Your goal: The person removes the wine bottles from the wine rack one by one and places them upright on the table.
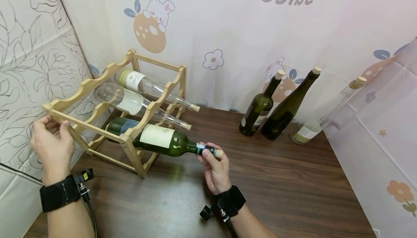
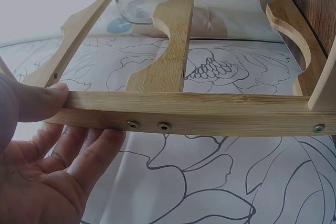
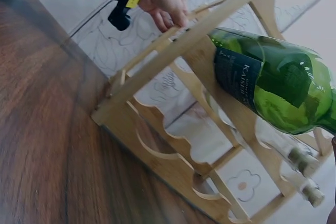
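Observation:
At the left of the head view, my left hand (image 1: 53,145) grips the near left corner of a wooden wine rack (image 1: 97,127). The left wrist view has its thumb (image 2: 44,100) over the side bar, fingers (image 2: 97,158) beneath. My right hand (image 1: 216,169) holds a green wine bottle (image 1: 179,144) by its corked neck, thumb on top. That bottle lies on its side with its base end within the rack, and the scalloped front rail crosses it in the head view. Two corked clear bottles, one nearer (image 1: 131,102) and one farther (image 1: 143,82), lie in the rack, necks outward.
Toward the back right of the brown table (image 1: 277,180) stand a dark green bottle (image 1: 262,104), a taller dark bottle (image 1: 290,107) and a clear bottle (image 1: 307,131), all corked. Patterned cloth walls (image 1: 208,21) close off the back and both sides.

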A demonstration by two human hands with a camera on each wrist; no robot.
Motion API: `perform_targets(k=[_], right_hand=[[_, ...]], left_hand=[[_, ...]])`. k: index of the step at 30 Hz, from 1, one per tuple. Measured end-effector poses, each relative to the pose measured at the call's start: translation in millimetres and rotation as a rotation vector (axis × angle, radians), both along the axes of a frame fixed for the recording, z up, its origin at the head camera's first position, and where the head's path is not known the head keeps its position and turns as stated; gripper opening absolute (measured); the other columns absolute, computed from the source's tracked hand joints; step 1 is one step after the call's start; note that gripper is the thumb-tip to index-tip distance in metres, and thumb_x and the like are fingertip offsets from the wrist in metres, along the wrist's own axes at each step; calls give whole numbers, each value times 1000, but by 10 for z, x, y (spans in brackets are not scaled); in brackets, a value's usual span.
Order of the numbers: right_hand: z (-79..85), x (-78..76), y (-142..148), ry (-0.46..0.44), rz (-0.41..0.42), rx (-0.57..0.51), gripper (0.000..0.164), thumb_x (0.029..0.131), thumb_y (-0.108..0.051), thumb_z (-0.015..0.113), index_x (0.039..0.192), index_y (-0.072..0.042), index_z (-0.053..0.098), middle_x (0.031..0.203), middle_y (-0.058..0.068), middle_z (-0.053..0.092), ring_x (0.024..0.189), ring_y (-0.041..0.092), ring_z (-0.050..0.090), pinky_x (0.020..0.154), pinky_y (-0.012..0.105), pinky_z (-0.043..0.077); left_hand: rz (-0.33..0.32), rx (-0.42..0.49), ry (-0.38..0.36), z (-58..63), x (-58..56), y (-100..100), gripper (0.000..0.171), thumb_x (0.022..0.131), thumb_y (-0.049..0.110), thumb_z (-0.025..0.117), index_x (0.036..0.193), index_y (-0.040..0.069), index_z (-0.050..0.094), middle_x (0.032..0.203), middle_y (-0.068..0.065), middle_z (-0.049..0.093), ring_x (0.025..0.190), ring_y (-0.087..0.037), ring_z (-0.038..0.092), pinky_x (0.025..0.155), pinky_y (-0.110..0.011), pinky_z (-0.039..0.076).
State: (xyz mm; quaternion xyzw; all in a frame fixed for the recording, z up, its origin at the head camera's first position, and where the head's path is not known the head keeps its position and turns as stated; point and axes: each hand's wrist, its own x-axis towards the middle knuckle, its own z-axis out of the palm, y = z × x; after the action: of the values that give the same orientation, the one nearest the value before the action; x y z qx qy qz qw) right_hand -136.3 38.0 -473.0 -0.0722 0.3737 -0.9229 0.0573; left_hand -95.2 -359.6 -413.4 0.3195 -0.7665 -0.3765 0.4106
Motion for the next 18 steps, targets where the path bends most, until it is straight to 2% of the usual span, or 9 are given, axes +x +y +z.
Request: perform_targets(k=[5, 8, 12, 14, 18], right_hand=[[32, -32, 152, 5, -3, -16, 27, 96, 9, 66, 110, -12, 75, 114, 7, 76, 104, 13, 77, 86, 20, 63], [70, -55, 236, 8, -14, -29, 26, 96, 9, 67, 110, -12, 75, 113, 8, 77, 102, 13, 78, 84, 20, 63], [131, -71, 350, 20, -28, -35, 26, 97, 9, 66, 110, -11, 75, 112, 8, 78, 101, 14, 78, 83, 20, 64], [163, -77, 413, 26, -32, -46, 26, 98, 10, 65, 111, -10, 74, 112, 8, 78, 101, 14, 79, 83, 20, 64], [227, -91, 551, 56, -39, -69, 26, 99, 12, 61, 112, -8, 73, 113, 10, 78, 103, 16, 79, 83, 21, 64]], left_hand=[[-5, -9, 29, -5, 1, 0, 38, 101, 14, 65, 137, 6, 58, 97, 37, 42, 84, 24, 43, 116, -24, 39], [2, -29, 43, -2, -8, -5, 37, 101, 15, 64, 136, 6, 60, 95, 38, 41, 84, 25, 43, 111, -19, 40], [22, -23, 29, 1, -13, -10, 37, 101, 17, 64, 137, 9, 60, 94, 39, 41, 84, 26, 43, 98, -8, 41], [26, -16, 14, 1, -13, -9, 37, 102, 18, 63, 138, 9, 60, 95, 39, 41, 85, 26, 43, 93, -5, 40], [25, -6, -12, 3, -2, -5, 38, 103, 20, 63, 139, 10, 58, 97, 38, 41, 86, 25, 43, 91, -5, 40]])
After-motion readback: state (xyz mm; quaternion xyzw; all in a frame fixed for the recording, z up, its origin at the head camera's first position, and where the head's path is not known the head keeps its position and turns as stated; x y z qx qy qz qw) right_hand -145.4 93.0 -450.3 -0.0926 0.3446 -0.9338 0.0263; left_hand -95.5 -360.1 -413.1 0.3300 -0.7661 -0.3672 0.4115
